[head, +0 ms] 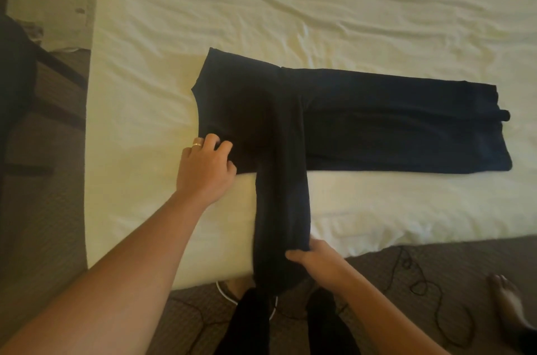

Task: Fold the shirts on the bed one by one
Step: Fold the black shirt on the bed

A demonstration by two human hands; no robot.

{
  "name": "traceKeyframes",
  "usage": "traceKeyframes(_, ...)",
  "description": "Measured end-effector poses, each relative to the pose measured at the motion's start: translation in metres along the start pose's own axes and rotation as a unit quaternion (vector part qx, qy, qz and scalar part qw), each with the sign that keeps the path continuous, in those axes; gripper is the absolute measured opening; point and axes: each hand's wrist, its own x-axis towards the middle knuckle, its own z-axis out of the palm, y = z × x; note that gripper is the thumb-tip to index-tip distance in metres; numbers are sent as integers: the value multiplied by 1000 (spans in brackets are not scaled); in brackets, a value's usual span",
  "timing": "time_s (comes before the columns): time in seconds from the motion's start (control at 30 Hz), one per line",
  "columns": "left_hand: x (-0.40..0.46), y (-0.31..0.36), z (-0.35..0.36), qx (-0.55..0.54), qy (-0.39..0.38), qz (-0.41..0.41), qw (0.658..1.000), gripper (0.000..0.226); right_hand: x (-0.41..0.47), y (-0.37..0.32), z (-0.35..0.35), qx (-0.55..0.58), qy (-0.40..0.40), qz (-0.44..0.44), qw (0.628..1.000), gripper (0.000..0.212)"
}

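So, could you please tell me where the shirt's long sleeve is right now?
In the head view, the sleeve hangs over the bed's near edge at centre, held by the right hand.

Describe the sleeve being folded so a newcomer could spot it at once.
Start at the white bed and find the dark shirt lying across it. The sleeve is the long strip running off the near bed edge, its end gripped by the right hand, unlike the flat body.
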Motion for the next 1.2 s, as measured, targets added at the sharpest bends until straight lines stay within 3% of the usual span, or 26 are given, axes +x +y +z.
traceKeyframes(0.1,-20,12,6,-25,52,-25,998,40,8,2,2,-35,31,9,999,21)
traceKeyframes(0.2,-46,39,22,-124,22,-71,990,36,14,-4,-1,-34,119,8,992,42)
traceKeyframes(0.3,-66,67,34,-256,-23,-159,953,37,16,-16,-9,-18,181,-2,983,46)
traceKeyframes(0.43,-74,78,40,-393,-67,-224,890,35,13,-28,-15,72,163,-6,984,30)
traceKeyframes(0.5,-74,73,36,-504,-92,-247,823,31,6,-32,-16,171,130,-7,977,22)
traceKeyframes(0.6,-82,67,19,-716,-110,-311,616,24,-2,-34,-14,279,114,-32,953,18)
traceKeyframes(0.63,-87,65,17,-743,-119,-317,577,26,-6,-34,-11,273,107,-44,955,19)
traceKeyframes(0.77,-112,66,24,-770,-146,-333,525,31,-10,-11,3,229,74,-61,969,14)
traceKeyframes(0.83,-121,66,26,-760,-155,-334,535,33,-10,4,6,221,70,-76,970,12)
traceKeyframes(0.9,-129,66,30,-698,-176,-324,614,33,-7,16,7,233,77,-81,966,25)
traceKeyframes(0.97,-141,70,39,-638,-209,-310,674,27,0,31,5,154,81,-78,982,28)
traceKeyframes(1.1,-157,88,58,-617,-201,-312,694,23,8,54,-7,-32,116,-55,991,24)
traceKeyframes(1.2,-152,90,60,-452,-181,-236,841,21,-2,50,-17,-325,174,2,930,37)
